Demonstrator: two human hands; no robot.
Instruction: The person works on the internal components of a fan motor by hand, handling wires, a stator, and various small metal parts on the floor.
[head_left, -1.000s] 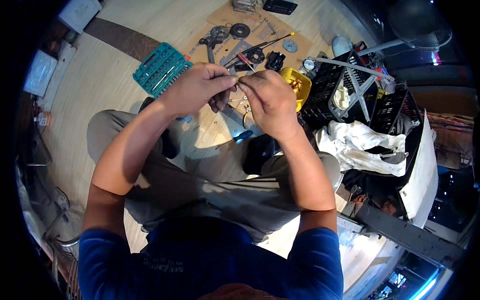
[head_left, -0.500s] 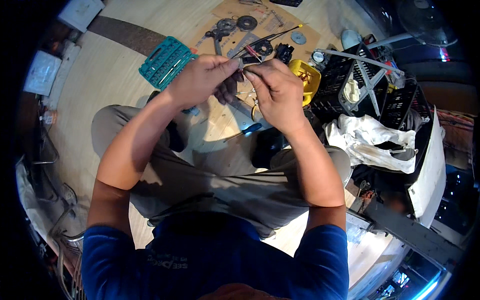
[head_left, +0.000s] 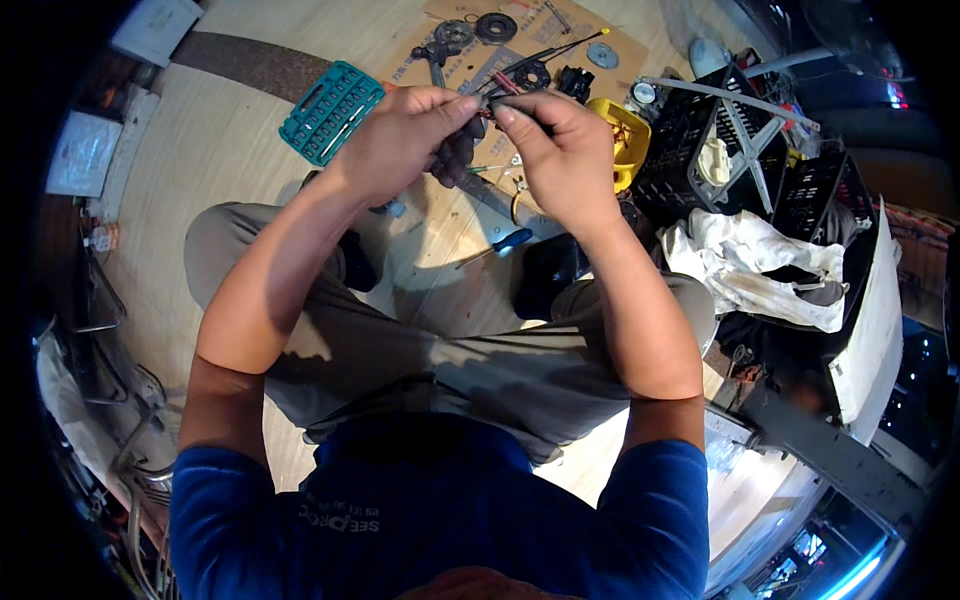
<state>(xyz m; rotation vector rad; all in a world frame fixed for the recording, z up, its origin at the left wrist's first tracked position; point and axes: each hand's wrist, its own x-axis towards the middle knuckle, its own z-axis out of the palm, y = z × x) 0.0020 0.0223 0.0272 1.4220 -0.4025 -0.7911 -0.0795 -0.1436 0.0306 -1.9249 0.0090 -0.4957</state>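
Fingertips [head_left: 466, 106] pinched: left hand [head_left: 405, 132] and right hand [head_left: 562, 155], each grip closed on a tiny, mostly hidden dark-red piece [head_left: 485, 113] between them; yellow plastic tub [head_left: 634, 160] right, tan cardboard sheet [head_left: 624, 74] on the far side.

Blue short-sleeved shirt [head_left: 430, 500], pale lettering [head_left: 345, 514]; grey-brown trousers [head_left: 530, 370]; dark footwear [head_left: 548, 280]

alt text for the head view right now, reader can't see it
A person's left hand and right hand pinch a small item, mostly hidden. On the pale floor are an open teal tool case to the left, cardboard with dark parts ahead, and a blue-handled screwdriver below the hands; a yellow container and black crate stand to the right.
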